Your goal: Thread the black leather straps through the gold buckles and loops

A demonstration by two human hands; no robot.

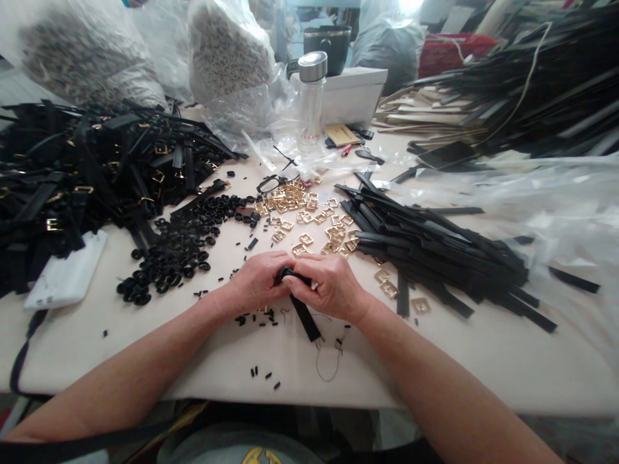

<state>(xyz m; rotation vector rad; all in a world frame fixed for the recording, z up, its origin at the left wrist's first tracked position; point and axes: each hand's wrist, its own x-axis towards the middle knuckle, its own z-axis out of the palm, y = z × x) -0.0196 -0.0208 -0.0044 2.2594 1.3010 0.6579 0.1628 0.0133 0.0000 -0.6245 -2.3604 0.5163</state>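
Observation:
Both hands meet over the middle of the table, fingers closed around a black strap. My left hand grips its bent upper part from the left. From the right, my right hand pinches the same looped part between thumb and fingers. The strap's lower end hangs down between the hands, with loose threads trailing from it. Whether a buckle sits inside the fold is hidden by my fingers. Just beyond the hands lie loose gold buckles. To their left is a heap of small black loops.
A pile of finished-looking buckled straps covers the left side, beside a white block. Plain black strips lie at right. A glass bottle, eyeglasses and plastic sacks stand or lie behind. Small black bits are scattered nearby.

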